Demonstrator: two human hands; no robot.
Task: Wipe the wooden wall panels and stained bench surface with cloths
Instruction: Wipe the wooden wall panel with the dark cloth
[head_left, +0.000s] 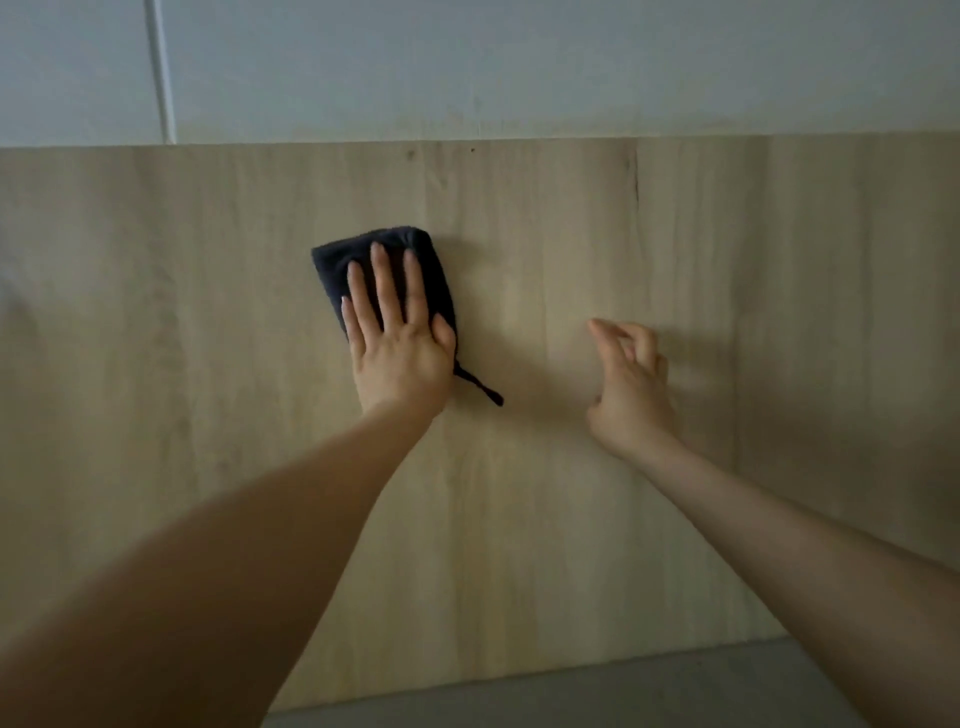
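Note:
A pale wooden wall panel (571, 234) fills most of the head view. My left hand (395, 343) lies flat with straight fingers on a folded dark cloth (431, 270) and presses it against the panel, left of centre. A small loop of the cloth hangs below the hand's right edge. My right hand (631, 387) hovers near the panel to the right, fingers loosely curled, holding nothing. A grey bench surface (623, 686) shows along the bottom.
Above the wooden panel runs a light grey-white wall (519, 67) with a vertical white strip (162, 73) at the upper left. A dark vertical mark (635, 179) sits on the panel near its top edge.

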